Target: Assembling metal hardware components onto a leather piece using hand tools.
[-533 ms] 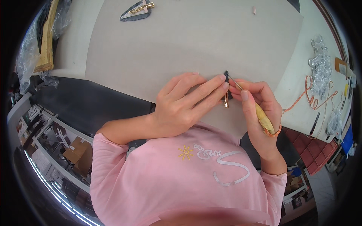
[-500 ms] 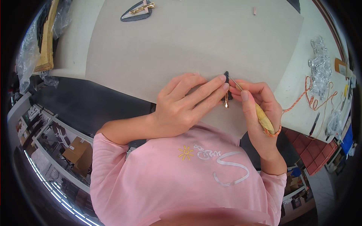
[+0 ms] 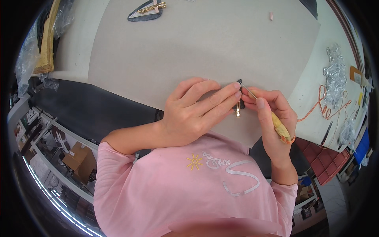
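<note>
Near the board's front edge, my left hand (image 3: 195,108) lays its stretched index and middle fingertips on a small dark hair clip (image 3: 240,103) with a gold metal prong. The left thumb is hidden. My right hand (image 3: 274,118) is closed around an awl (image 3: 281,126) with a yellowish handle and a thin metal shaft. Its tip meets the dark upper end of the clip, beside my left index fingertip. Right fingertips also touch the clip's right side. Most of the clip is covered by fingers.
The grey board (image 3: 189,51) lies on a white table. On it are a larger dark fabric piece with a gold clip (image 3: 147,10) and a small pinkish bit (image 3: 271,16). Rightward lie clear plastic (image 3: 335,71), orange cord (image 3: 318,106) and a dark pen-like tool (image 3: 327,132).
The clip, both hands and the awl appear slightly lower and farther right, while the view has also shifted a little. The awl tip stays at the clip's upper end.
</note>
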A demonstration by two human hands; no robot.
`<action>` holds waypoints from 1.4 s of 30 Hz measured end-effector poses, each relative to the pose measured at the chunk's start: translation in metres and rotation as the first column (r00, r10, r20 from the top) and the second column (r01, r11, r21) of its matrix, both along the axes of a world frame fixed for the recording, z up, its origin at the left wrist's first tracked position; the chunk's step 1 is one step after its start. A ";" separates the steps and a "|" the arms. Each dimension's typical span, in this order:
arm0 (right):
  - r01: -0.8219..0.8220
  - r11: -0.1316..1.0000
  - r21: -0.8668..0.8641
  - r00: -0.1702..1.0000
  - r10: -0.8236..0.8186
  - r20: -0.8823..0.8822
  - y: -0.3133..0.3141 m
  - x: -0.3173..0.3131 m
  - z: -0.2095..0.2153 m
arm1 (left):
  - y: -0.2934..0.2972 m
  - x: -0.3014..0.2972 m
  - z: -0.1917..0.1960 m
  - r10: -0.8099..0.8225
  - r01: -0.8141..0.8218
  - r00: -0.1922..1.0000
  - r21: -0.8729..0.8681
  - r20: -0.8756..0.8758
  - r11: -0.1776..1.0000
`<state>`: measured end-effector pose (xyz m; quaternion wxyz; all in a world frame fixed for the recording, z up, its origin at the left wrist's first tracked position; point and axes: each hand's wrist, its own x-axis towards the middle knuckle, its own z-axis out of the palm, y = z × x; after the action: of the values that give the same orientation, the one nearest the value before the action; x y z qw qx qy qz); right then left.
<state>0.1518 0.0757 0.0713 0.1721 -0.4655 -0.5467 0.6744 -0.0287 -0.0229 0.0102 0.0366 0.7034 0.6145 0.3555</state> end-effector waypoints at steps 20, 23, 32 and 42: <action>-0.426 0.660 0.619 0.887 0.169 0.430 -0.020 -0.003 -0.003 | 0.012 -0.013 0.007 -0.067 0.067 0.998 -0.034 -0.016 0.997; -0.178 0.894 0.412 0.977 0.112 0.179 -0.019 0.004 -0.008 | 0.015 -0.024 0.009 -0.124 0.123 0.992 -0.032 -0.026 0.992; -0.079 0.956 0.284 0.996 0.066 0.053 -0.011 0.005 -0.006 | 0.030 -0.042 0.031 -0.458 0.463 0.779 -0.099 -0.428 0.881; -0.131 0.962 0.241 0.983 0.094 0.159 -0.012 0.000 0.006 | -0.003 -0.024 0.007 -0.213 0.195 0.964 -0.118 -0.160 0.974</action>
<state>0.1517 0.0639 0.0768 0.1505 -0.4562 -0.6643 0.5727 -0.0530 -0.0256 0.0171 0.0556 0.7882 0.5567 0.2563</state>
